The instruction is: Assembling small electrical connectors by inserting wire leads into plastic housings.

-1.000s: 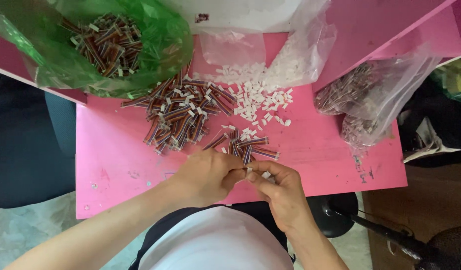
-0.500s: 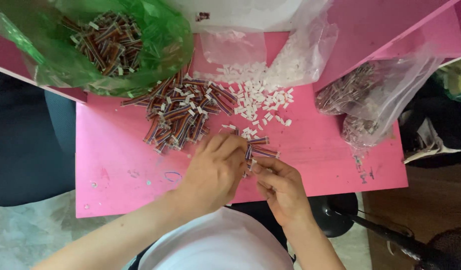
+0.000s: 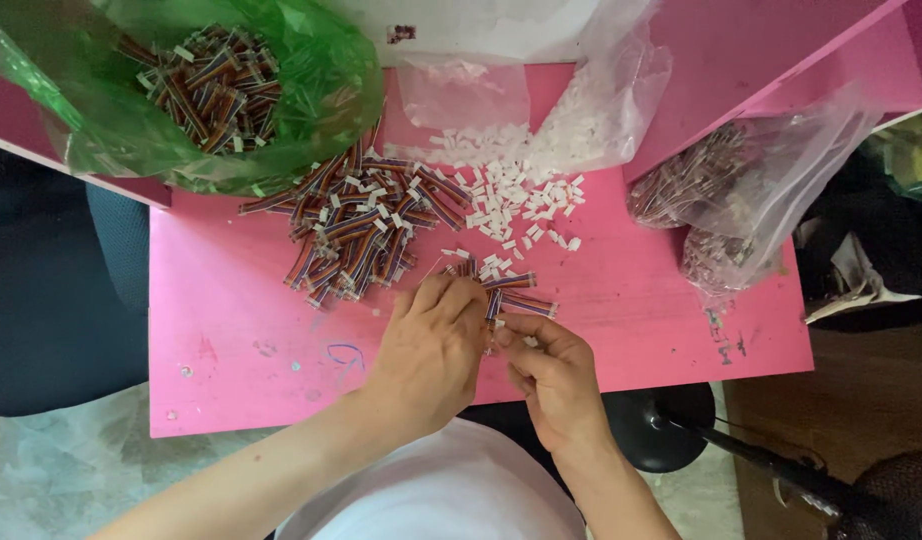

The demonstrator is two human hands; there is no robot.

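Pink tabletop point(image 3: 231, 330), dark chair point(image 3: 41, 300) at left, pale mottled floor point(image 3: 51, 480), daylight.

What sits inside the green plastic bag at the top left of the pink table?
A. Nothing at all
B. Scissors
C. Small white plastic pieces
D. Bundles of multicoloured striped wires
D: through the open green bag you can see a heap of striped wire bundles.

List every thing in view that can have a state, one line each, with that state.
Green bag: open, wire pieces inside.
Wire pile: loose on the pink table.
White connectors: scattered, spilling from an open clear bag.
Right-hand clear bag: filled, lying on its side.
Left hand: closed on a wire piece.
Right hand: pinching at the same piece.
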